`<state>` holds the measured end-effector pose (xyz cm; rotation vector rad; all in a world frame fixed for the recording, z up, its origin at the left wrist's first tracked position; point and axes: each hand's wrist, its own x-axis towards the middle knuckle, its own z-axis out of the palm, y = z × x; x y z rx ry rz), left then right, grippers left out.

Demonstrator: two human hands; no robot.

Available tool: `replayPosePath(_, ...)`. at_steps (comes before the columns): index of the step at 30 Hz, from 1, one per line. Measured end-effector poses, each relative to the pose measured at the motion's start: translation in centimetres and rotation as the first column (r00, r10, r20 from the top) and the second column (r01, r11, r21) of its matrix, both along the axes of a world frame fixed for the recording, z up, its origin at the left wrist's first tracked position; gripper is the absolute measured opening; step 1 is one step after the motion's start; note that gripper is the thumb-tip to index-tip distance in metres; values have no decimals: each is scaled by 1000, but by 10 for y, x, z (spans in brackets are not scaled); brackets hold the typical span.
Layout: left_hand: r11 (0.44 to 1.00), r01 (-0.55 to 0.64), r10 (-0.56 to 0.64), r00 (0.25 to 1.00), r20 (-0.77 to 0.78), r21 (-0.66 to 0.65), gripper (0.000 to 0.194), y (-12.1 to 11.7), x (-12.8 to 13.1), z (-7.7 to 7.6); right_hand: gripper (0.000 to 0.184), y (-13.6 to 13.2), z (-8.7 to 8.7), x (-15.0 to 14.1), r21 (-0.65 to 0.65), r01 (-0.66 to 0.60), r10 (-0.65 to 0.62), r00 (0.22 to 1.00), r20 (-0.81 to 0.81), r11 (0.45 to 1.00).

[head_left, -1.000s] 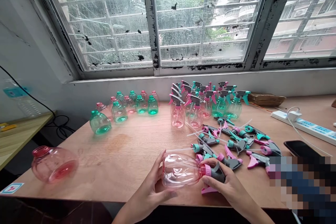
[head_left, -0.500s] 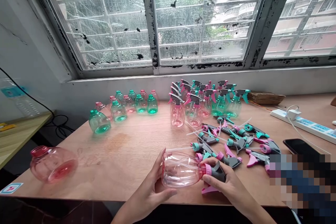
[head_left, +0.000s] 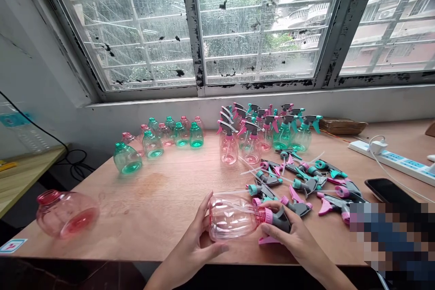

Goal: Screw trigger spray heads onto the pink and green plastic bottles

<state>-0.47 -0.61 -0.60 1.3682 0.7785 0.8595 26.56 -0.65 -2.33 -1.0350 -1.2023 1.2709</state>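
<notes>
Where the wooden table (head_left: 152, 231) comes nearest the person, a clear pink bottle (head_left: 231, 217) lies on its side in both hands, its long axis running from 9 to 3 o'clock, neck toward 3. The left hand (head_left: 192, 235) is nearer the base, fingers curled closed round the body. The right hand (head_left: 288, 235) is nearer the neck, fingers wrapped firmly about the grey spray head (head_left: 280, 219) (whether it is screwed down, I can't tell from here). Loose spray heads (head_left: 306, 186) lie just beyond, around 1 o'clock.
</notes>
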Motion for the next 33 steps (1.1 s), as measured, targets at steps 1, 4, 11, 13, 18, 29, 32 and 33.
replayPosePath(1, 1000, 1, -1, 1000, 2, -4, 102, 0, 0, 0, 36, 0, -1, 1, -4, -4, 4, 1000, -3, 1000)
replayPosePath(4, 1000, -1, 1, 1000, 2, -26, 102, -1, 0, 2, 40, 0, -5, 2, -16, -18, 18, 1000, -9, 1000)
replayPosePath(11, 999, -18, 18, 1000, -10, -43, 102, -1, 1, 4, 40, 1, -6, 4, -11, -3, 3, 1000, 5, 1000)
replayPosePath(13, 999, -18, 18, 1000, -3, -46, 101, -1, 1, 4, 41, 1, -6, 4, -19, 5, -5, 1000, 19, 1000)
replayPosePath(18, 1000, 0, 0, 1000, -30, 3, 100, -3, 2, 4, 39, 1, -6, 5, -36, -28, 28, 1000, 13, 999)
replayPosePath(29, 990, 12, 9, 989, -149, 138, 99, -1, -7, -6, 42, 1, -6, 3, -52, -80, 80, 997, 8, 995)
replayPosePath(32, 993, 2, 16, 989, -149, 122, 105, -1, -7, -3, 43, 1, -4, 2, -59, -83, 84, 996, 1, 995)
replayPosePath(33, 995, -4, 18, 991, -134, 102, 105, -2, -6, -1, 44, 0, -4, 2, -61, -83, 83, 997, 1, 995)
